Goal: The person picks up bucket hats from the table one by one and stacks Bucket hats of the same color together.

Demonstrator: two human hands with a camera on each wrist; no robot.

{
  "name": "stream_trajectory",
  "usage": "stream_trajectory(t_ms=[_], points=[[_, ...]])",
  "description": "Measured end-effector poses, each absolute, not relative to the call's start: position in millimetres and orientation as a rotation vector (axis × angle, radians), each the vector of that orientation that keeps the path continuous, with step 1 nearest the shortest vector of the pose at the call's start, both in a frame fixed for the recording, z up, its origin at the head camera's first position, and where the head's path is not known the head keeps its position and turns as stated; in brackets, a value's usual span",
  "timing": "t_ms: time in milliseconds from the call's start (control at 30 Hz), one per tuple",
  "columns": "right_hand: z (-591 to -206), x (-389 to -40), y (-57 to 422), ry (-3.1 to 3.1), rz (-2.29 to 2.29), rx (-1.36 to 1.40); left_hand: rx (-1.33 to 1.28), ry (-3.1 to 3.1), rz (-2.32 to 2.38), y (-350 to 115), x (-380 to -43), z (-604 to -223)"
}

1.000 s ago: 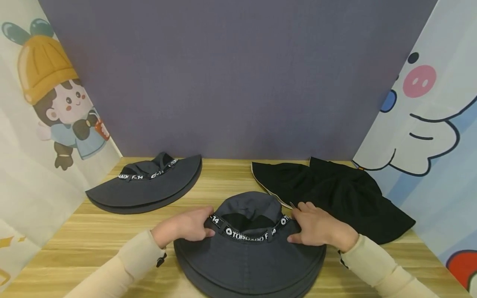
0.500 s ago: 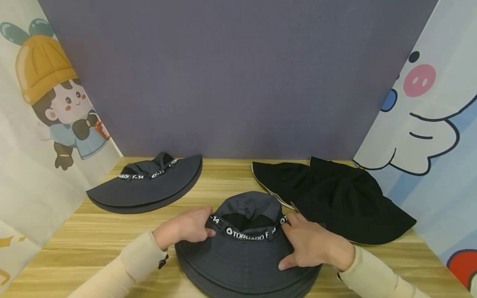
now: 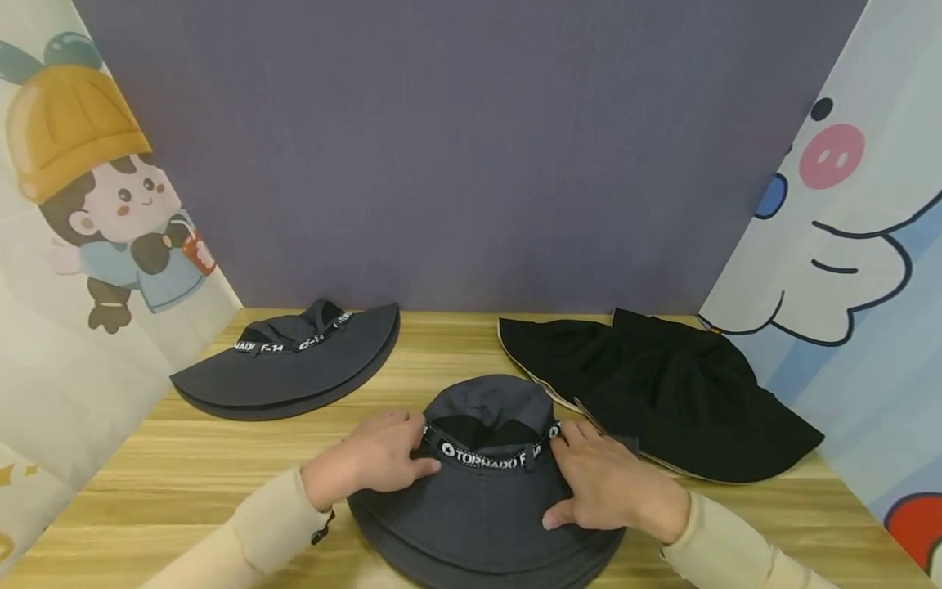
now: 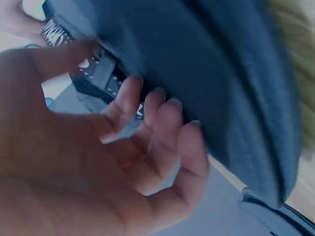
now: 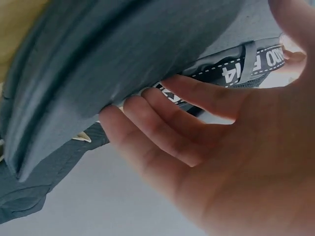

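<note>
A dark grey wide-brimmed hat (image 3: 486,515) rests on the table in front, its crown slumped and its band lettered "TORNADO F 14". My left hand (image 3: 375,458) holds it at the crown's left side, thumb on the brim. Bent left fingers (image 4: 192,147) touch the cloth in the left wrist view. My right hand (image 3: 607,478) lies on the right side of the brim, thumb spread away from the fingers. In the right wrist view, those fairly straight right fingers (image 5: 142,123) touch the brim beside the band.
A similar grey hat (image 3: 294,368) lies at the back left of the wooden table (image 3: 184,474). Black hats (image 3: 662,393) with pale edging lie at the back right, close to my right hand. A grey panel (image 3: 471,155) stands behind, with printed sheets at both sides.
My right hand has shifted left and down, with its thumb farther onto the brim. My left hand has moved slightly right, over the band's left end. The other hats stay put.
</note>
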State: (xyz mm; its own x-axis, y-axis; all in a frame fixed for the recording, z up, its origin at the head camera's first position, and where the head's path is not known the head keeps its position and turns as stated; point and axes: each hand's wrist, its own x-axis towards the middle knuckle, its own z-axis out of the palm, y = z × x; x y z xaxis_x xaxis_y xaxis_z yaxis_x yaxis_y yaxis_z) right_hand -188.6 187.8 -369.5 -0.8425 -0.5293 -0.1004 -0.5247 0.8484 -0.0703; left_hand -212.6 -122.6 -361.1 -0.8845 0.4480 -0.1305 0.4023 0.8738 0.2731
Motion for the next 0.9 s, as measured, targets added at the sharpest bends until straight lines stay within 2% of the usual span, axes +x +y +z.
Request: stream_trajectory(t_ms=[267, 633, 900], points=[[-372, -194, 178, 2.922, -0.067, -0.837, 0.556, 2.786, 0.338, -127, -219, -358], [-374, -201, 175, 2.908, -0.078, -0.823, 0.566, 2.763, 0.328, -134, -230, -356], [-375, -199, 173, 2.908, 0.002, -0.833, 0.574, 2.656, 0.476, -148, -240, -341]])
